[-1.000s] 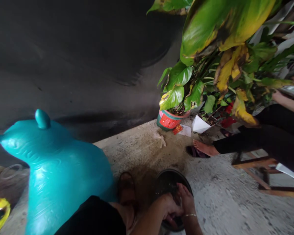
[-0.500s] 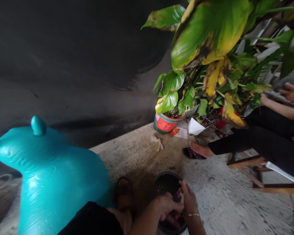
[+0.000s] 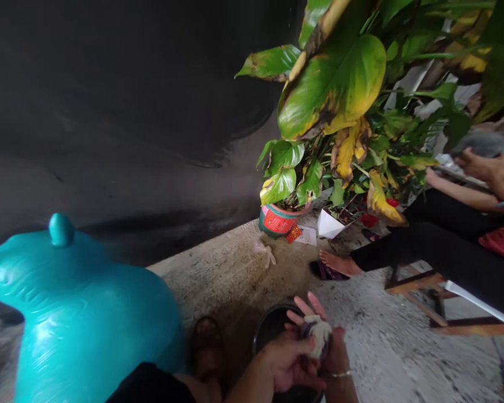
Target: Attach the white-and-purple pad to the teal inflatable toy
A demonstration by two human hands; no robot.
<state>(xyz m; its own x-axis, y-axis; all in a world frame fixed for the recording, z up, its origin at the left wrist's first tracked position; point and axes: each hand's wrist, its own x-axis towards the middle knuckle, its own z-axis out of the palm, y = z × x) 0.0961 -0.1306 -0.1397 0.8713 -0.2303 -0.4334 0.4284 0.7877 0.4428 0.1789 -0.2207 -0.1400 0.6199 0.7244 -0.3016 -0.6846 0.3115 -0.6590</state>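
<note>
A small lump, pale and ruffled on top with a dark purplish side [image 3: 318, 334], sits between my hands above a dark basin [image 3: 262, 330]; I cannot make out its kind. The thumb and fingers of my left hand [image 3: 286, 358] are closed on its near side. My right hand [image 3: 336, 341], with a thin bracelet at the wrist, lies behind the lump, its fingers stretched out and spread past it. The hands and forearms cover much of the basin.
To the left stands a large turquoise inflatable animal [image 3: 105, 319]. Ahead are a potted plant's broad leaves [image 3: 336, 89], its pot [image 3: 279, 221] and a white planter [image 3: 331, 224]. Another person's foot [image 3: 340, 263] rests near a wooden stool [image 3: 415, 288] on the right.
My hands have risen from inside the basin, bringing the pale lump into plain view. The right fingers have spread out. On the right, the other person's hand and grey object show more fully.
</note>
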